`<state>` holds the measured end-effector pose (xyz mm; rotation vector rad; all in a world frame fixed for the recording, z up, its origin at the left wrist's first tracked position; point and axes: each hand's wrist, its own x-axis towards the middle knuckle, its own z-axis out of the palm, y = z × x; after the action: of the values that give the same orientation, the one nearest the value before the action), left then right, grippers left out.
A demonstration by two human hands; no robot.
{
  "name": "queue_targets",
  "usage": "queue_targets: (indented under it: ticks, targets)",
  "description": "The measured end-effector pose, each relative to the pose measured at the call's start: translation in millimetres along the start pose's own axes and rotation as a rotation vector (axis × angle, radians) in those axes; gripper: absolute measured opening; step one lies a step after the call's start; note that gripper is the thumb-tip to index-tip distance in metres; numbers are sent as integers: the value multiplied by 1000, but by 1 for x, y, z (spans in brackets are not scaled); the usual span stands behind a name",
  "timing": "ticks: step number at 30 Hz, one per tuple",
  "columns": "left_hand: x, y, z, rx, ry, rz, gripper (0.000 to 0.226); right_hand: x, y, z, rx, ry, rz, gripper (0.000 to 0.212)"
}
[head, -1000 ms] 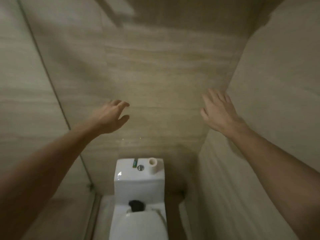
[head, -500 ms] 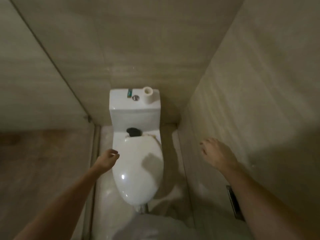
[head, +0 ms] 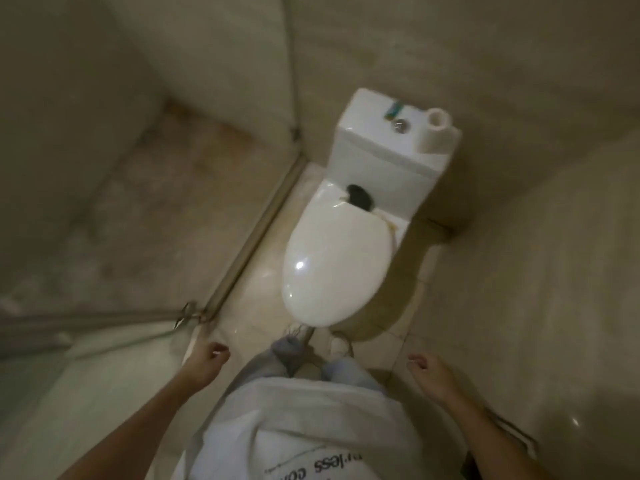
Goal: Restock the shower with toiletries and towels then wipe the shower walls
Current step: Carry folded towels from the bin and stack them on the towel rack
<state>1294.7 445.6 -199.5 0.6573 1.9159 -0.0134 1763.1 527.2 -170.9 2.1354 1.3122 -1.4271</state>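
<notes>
The person is standing and looking almost straight down at a white toilet (head: 337,261) whose lid is lying closed, with a bright glint showing near its front. The left hand (head: 204,363) is hanging at the person's side with its fingers curling loosely inward and holding nothing; the right hand (head: 431,374) is hanging on the other side, likewise loosely curled and empty, and the two hands are well apart with the person's body between them. A white shirt (head: 304,424) with dark printed lettering is filling the bottom centre, and grey trouser legs (head: 287,355) are showing just in front of the toilet bowl. On the cistern (head: 394,140) a roll of toilet paper (head: 437,128) is standing upright at the right end, beside a round flush button (head: 399,125) and a small teal item (head: 394,109) that is too blurred to identify. A dark object (head: 360,198) is sitting at the lid's hinge. To the left, a metal shower threshold (head: 252,233) is running diagonally, and beyond it the shower floor (head: 145,209) is looking mottled and stained, with the shower walls (head: 69,81) rising beige behind it. No toiletries or towels can be made out anywhere. Pale glossy floor tile (head: 256,306) is lying between threshold and toilet, and the whole view is slightly motion-blurred.
</notes>
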Motion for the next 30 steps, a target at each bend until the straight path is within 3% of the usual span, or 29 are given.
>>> queue_targets:
  ticks: [4, 8, 13, 15, 21, 30]
  targets:
    - [-79, -34, 42, -306, 190, -119, 28, 33, -6, 13, -71, -100, -101, 14]
    - [-153, -63, 106, -589, 239, -300, 18, 72, 11, 13, -226, -188, -148, 15]
    - [-213, -122, 189, -840, 328, -517, 19, 70, -20, 11, -434, -241, -244, 11]
    - [-230, -136, 219, -968, 358, -583, 18, 74, -37, 15, -519, -254, -287, 19]
    - [-259, -152, 276, -1293, 418, -636, 16, 49, -115, 49, -730, -331, -488, 26]
    - [-278, -183, 318, -1466, 478, -702, 9, -38, -184, 152, -951, -416, -807, 30]
